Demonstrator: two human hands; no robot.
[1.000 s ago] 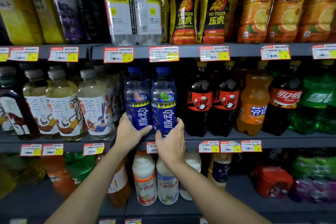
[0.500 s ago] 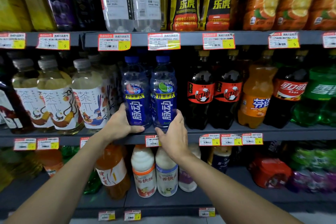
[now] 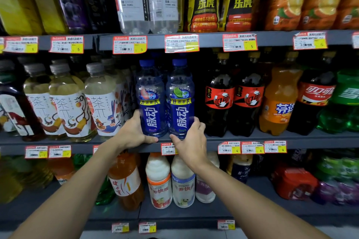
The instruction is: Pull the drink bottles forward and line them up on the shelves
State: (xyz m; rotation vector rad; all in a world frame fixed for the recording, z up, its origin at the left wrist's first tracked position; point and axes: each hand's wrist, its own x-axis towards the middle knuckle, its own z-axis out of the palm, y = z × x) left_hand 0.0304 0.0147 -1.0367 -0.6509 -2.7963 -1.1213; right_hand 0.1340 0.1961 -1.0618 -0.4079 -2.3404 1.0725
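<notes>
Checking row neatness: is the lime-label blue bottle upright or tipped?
Upright: the lime-label blue bottle stands on its base, cap on top, the right hand gripping it.

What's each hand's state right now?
Left hand: holding the left blue drink bottle near its base.
Right hand: holding the right blue drink bottle near its base.

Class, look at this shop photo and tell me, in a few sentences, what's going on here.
A person is straightening drinks. The left hand grips the left blue bottle near its base; the right hand grips the right blue bottle. Both stand upright, side by side, at the front edge of the middle shelf, between tea bottles and cola bottles.
</notes>
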